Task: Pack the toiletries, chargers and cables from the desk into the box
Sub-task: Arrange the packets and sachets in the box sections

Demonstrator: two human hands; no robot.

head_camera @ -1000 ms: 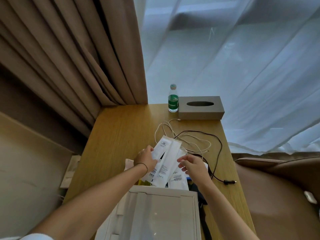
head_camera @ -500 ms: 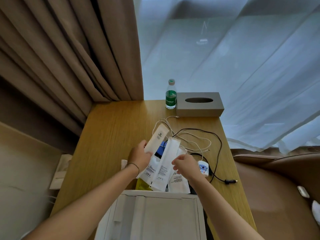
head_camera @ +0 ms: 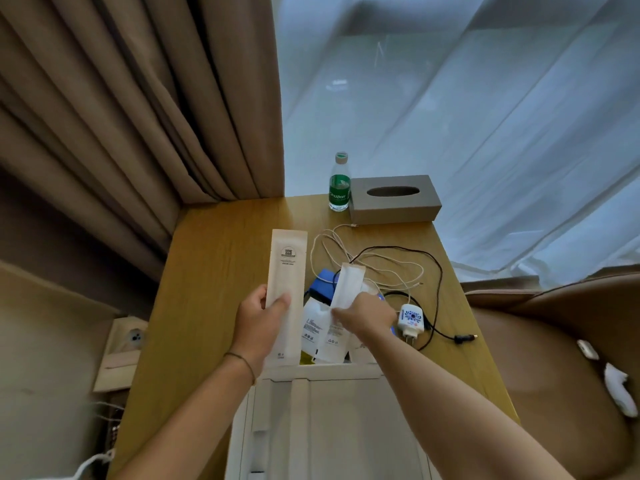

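My left hand (head_camera: pixel 258 322) holds a long beige paper toiletry packet (head_camera: pixel 288 268) upright over the wooden desk (head_camera: pixel 214 271). My right hand (head_camera: pixel 365 315) pinches a second, narrower white packet (head_camera: pixel 348 282) just to the right. Below them lie more white sachets (head_camera: pixel 315 329) and a blue item (head_camera: pixel 323 284). A white cable (head_camera: pixel 381 271) and a black cable (head_camera: pixel 438 271) are tangled further back. A white charger plug (head_camera: pixel 411 320) lies right of my right hand. The white box (head_camera: pixel 322 420) sits at the desk's near edge, below my arms.
A green-labelled water bottle (head_camera: pixel 340 183) and a grey tissue box (head_camera: pixel 394 199) stand at the desk's far edge. Brown curtains (head_camera: pixel 138 98) hang at the left, sheer ones at the right. A brown leather chair (head_camera: pixel 561 358) adjoins the right side, a wall socket (head_camera: pixel 133 337) the left.
The two packets, held together a second ago, are now apart: my left hand has drawn the long beige one up and to the left. The blue item beneath is uncovered.
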